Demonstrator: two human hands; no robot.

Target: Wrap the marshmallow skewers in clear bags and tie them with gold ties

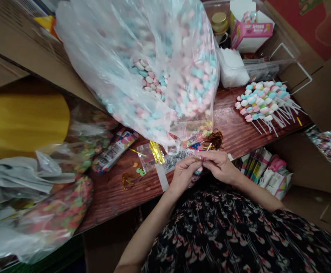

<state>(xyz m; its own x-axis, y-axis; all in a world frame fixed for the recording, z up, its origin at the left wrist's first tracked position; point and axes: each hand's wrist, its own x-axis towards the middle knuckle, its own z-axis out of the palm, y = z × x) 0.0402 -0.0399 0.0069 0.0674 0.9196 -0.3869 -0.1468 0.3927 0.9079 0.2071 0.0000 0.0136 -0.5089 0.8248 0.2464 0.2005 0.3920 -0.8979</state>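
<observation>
My left hand [184, 172] and my right hand [221, 165] meet at the table's front edge, fingertips pinched together. Between them is a small wrapped candy lollipop [199, 170], pink and blue, mostly covered by my fingers. A thin white stick pokes up above the right fingers. Just beyond the hands lie printed clear wrappers [177, 158] and a bunch of gold twist ties [156, 152]. A tangle of brown-gold ties [215, 139] sits behind my right hand. Whether a twist tie is between the fingertips is too small to tell.
A big clear bag of pastel candies [154, 87] fills the back. Finished-looking candy sticks [262, 100] are piled at right, near a clear plastic bin [285, 49]. Bags of gummy candies [65, 204] lie at left. Below the right edge are packed boxes [268, 170].
</observation>
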